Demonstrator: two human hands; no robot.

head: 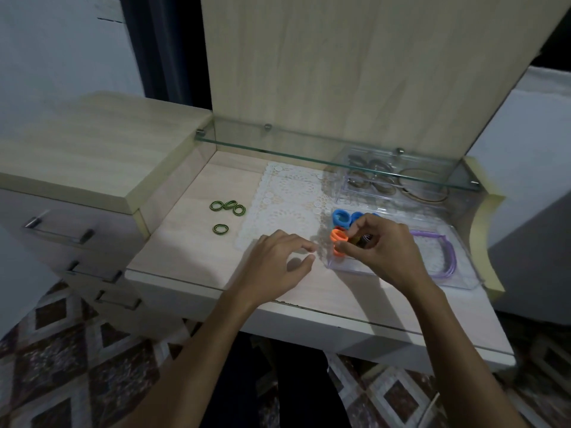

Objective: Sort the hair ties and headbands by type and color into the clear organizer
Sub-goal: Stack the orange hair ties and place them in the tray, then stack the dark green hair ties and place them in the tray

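Observation:
My right hand (381,251) hovers over the front left corner of the clear organizer (463,282) and pinches an orange hair tie (338,235). A second orange tie (337,251) sits just under it. Blue hair ties (341,218) fill the compartment behind. A purple headband (448,254) lies in the organizer's right part. Several green-and-black hair ties (228,208) lie loose on the desk to the left. My left hand (278,261) rests over the desk beside the organizer, fingers relaxed, holding nothing.
A white lace mat (287,196) covers the desk centre. A glass shelf (309,143) runs above the back; under it a second clear tray (386,180) holds brownish ties and thin headbands. A drawer unit (77,180) stands left.

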